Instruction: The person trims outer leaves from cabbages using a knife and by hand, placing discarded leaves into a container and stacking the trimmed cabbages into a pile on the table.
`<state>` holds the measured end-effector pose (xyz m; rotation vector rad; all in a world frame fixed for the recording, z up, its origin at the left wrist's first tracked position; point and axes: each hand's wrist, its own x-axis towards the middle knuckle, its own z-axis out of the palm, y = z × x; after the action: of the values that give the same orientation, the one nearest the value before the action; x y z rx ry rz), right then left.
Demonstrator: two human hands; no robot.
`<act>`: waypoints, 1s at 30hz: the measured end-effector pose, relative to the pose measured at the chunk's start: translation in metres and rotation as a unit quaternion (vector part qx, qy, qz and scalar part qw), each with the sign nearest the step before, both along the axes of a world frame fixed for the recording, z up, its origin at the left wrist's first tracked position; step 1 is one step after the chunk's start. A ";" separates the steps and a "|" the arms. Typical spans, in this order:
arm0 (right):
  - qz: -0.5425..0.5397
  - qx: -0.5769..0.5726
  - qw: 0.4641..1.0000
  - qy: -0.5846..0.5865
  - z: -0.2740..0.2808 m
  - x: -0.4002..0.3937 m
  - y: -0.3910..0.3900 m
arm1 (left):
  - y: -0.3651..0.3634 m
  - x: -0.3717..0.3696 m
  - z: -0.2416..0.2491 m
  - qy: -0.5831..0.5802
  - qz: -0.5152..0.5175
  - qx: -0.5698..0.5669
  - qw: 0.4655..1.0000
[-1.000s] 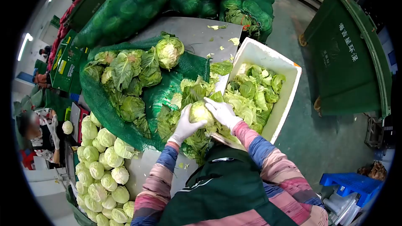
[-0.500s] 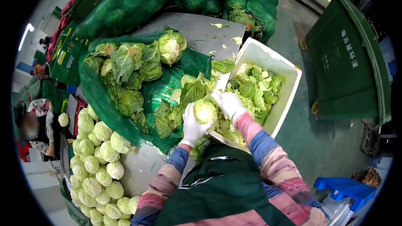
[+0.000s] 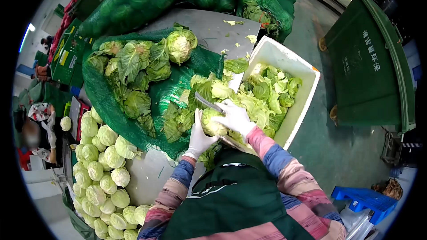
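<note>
Both of my hands wear white gloves. My left hand (image 3: 198,138) is closed around the near left side of a pale green cabbage (image 3: 212,123). In my right hand (image 3: 235,116) is a knife (image 3: 205,101); its narrow, curved blade points up and left, above the cabbage. The handle is hidden in my fingers, which lie against the cabbage's right side. Loose outer leaves (image 3: 178,122) lie left of and beyond my hands. To the right, a white foam box (image 3: 307,90) holds a heap of trimmed leaves (image 3: 267,92).
A green mesh sack (image 3: 100,106) lies open with untrimmed cabbages (image 3: 181,45) in it. Trimmed cabbages (image 3: 95,171) are piled at left. Full sacks (image 3: 133,6) stand behind the metal table (image 3: 200,24). A green bin (image 3: 364,62) stands right; another person (image 3: 42,131) is far left.
The knife blade has come into view as my right hand has tilted and moved slightly left over the cabbage. The cabbage and my left hand have shifted a little toward the lower left.
</note>
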<state>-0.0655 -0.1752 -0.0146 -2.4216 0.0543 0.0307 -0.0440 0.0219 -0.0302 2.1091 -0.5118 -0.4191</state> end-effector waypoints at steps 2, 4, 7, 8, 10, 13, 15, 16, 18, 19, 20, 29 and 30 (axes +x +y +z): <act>-0.060 0.061 0.996 0.028 -0.037 0.015 -0.007 | 0.008 0.000 -0.003 -0.025 -0.041 0.008 0.999; -0.121 0.068 0.989 0.048 -0.032 0.017 -0.012 | 0.011 -0.002 0.008 0.013 -0.045 0.015 0.999; -0.205 0.001 0.971 0.125 -0.053 0.017 -0.030 | 0.020 -0.003 0.005 -0.028 -0.076 0.018 0.997; -0.196 -0.019 0.972 0.132 -0.063 0.014 -0.034 | 0.023 -0.003 0.005 -0.028 -0.076 0.019 0.997; -0.155 0.123 0.970 0.144 -0.032 0.003 -0.026 | 0.024 -0.001 0.003 -0.011 -0.073 0.020 0.997; -0.084 0.102 0.989 0.063 -0.013 -0.007 0.000 | 0.023 -0.003 0.005 -0.015 -0.077 0.031 0.996; -0.078 0.072 0.988 0.109 -0.012 -0.002 0.004 | 0.018 -0.021 0.000 0.064 0.016 -0.059 0.996; -0.078 0.071 0.988 0.109 -0.016 -0.001 0.005 | 0.011 -0.030 -0.001 0.138 0.108 -0.147 0.974; -0.126 0.122 0.981 0.082 -0.034 0.001 0.009 | 0.000 -0.048 -0.027 0.197 0.187 -0.217 0.938; -0.130 0.101 0.986 -0.004 -0.040 0.000 0.013 | -0.010 -0.054 -0.027 0.118 0.196 -0.132 0.964; -0.127 0.102 0.987 -0.002 -0.047 -0.001 0.016 | -0.017 -0.059 -0.027 0.038 0.205 -0.045 0.977; -0.146 0.148 0.976 0.063 -0.035 -0.009 0.012 | -0.010 -0.025 -0.019 0.026 0.170 -0.001 0.985; -0.114 0.067 0.991 0.033 -0.016 -0.011 0.018 | -0.012 -0.027 -0.020 0.027 0.170 0.000 0.985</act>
<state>-0.0766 -0.1568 -0.0301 -2.2667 0.3480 0.0097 -0.0708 0.0101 -0.0500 2.1266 -0.1148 -0.2764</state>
